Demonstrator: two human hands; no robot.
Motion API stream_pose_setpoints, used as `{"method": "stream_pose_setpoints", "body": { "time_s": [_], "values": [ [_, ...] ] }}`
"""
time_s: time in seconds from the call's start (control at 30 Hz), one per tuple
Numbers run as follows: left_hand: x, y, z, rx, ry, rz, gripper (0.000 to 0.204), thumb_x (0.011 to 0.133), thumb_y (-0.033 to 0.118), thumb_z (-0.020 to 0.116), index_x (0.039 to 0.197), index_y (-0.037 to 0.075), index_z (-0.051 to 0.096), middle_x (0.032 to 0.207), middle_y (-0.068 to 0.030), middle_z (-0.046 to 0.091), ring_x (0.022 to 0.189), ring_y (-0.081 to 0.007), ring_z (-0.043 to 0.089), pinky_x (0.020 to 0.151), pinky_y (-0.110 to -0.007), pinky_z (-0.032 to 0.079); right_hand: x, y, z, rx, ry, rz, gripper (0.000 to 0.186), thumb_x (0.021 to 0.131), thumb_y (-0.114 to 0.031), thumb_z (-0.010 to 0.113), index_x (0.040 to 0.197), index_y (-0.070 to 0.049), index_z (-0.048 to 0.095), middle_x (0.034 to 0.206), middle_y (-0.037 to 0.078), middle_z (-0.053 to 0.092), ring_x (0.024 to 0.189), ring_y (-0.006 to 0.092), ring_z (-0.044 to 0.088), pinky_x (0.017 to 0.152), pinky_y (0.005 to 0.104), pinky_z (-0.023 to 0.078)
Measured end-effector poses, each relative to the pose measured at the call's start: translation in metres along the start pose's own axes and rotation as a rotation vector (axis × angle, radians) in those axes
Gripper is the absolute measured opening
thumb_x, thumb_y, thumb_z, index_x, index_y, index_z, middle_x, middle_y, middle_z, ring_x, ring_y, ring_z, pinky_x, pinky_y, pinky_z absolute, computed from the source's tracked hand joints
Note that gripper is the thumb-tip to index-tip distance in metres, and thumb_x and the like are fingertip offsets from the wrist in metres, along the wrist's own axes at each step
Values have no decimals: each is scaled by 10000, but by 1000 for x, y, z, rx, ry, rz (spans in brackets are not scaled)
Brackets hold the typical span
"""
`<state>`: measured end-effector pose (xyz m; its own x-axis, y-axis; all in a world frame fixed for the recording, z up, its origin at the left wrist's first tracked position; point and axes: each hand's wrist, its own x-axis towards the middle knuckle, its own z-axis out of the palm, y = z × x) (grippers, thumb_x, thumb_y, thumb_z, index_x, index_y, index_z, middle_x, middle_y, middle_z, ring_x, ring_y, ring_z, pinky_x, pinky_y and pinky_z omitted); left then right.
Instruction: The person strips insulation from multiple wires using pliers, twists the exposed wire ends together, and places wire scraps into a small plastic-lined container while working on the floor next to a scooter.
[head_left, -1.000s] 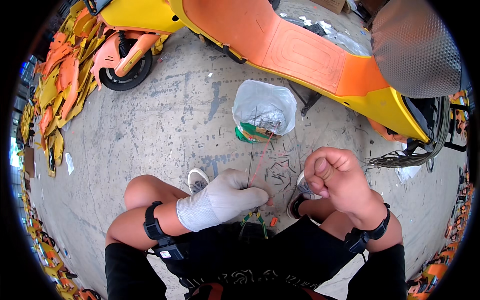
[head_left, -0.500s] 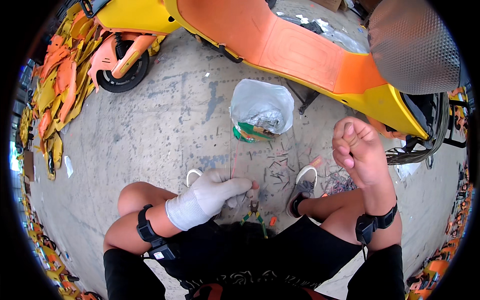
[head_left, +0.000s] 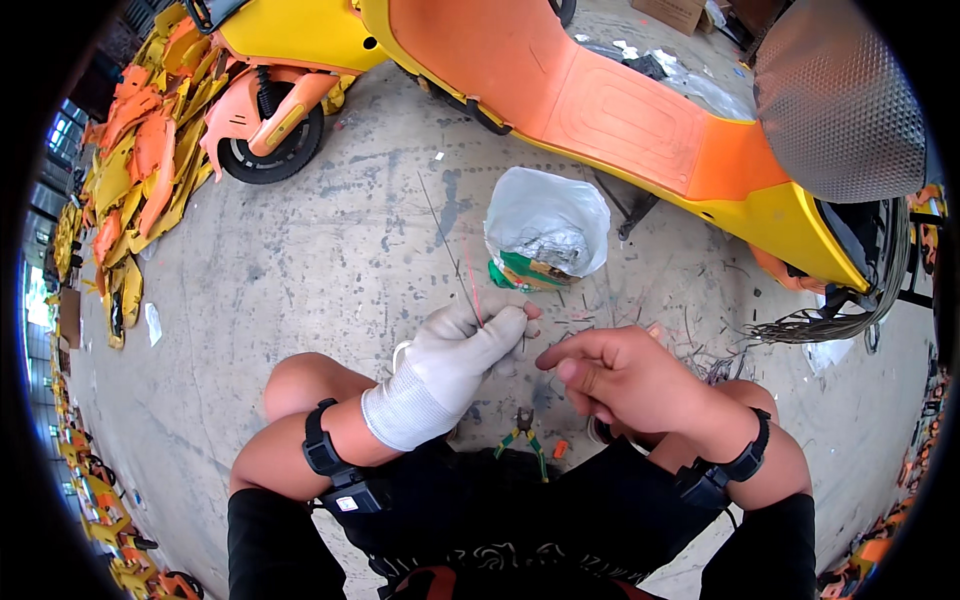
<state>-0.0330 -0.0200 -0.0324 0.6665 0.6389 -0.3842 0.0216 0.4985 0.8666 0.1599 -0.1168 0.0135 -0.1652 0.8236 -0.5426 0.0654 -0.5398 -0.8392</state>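
A thin dark wire (head_left: 447, 246) and a pink strand (head_left: 470, 280) rise from my left hand (head_left: 450, 360), whose gloved fingers are closed on them, with bare fingertips poking out. Beside it on the right, my bare right hand (head_left: 625, 375) has its index finger extended, thumb slightly apart and other fingers curled; I see nothing held in it. Below both hands, green-and-yellow pliers (head_left: 530, 440) lie near a small orange piece (head_left: 561, 449). A white bag (head_left: 530, 200) with green printed sides stands beyond them, holding silvery material. Short wire scraps (head_left: 700, 325) litter the floor.
A yellow-and-orange scooter body (head_left: 620, 120) spans the top, with a silver textured cover (head_left: 835, 100) and bundled cables (head_left: 815, 330) at its right end. A heap of panels (head_left: 140, 170) lies left; cardboard (head_left: 665, 12) is at the back.
My right hand has come down and left from its raised spot toward my left hand, its index finger straightening. My left hand has risen, and the wires now lean up-left.
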Motion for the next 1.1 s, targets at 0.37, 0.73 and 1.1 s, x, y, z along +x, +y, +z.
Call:
{"method": "stream_pose_setpoints", "body": {
  "time_s": [0.37, 0.73, 1.1],
  "values": [
    [0, 3, 13, -46, -32, 54, 215, 1008, 183, 565, 1114, 9, 635, 837, 0, 602, 735, -70, 541, 681, -230, 467, 9, 4, 7, 63, -14, 16, 225, 1002, -217, 587, 1051, -20, 684, 683, 6, 621, 537, 58, 501, 496, 229, 414],
    [9, 9, -4, -144, 114, 105, 152, 1012, 199, 561, 1013, 47, 575, 826, -32, 569, 723, -126, 514, 672, -262, 430, -1, 2, 0, 34, 21, -13, 210, 994, -195, 595, 998, -13, 699, 663, 1, 610, 538, 57, 481, 487, 232, 390],
    [21, 42, -32, 504, 356, 120, 243, 981, 208, 595, 1058, 0, 694, 770, 32, 588, 635, -42, 477, 593, -210, 417, 24, 5, -43, -220, 318, 10, 216, 965, -208, 614, 940, -12, 703, 646, 6, 618, 541, 63, 525, 507, 237, 426]
  ]
}}
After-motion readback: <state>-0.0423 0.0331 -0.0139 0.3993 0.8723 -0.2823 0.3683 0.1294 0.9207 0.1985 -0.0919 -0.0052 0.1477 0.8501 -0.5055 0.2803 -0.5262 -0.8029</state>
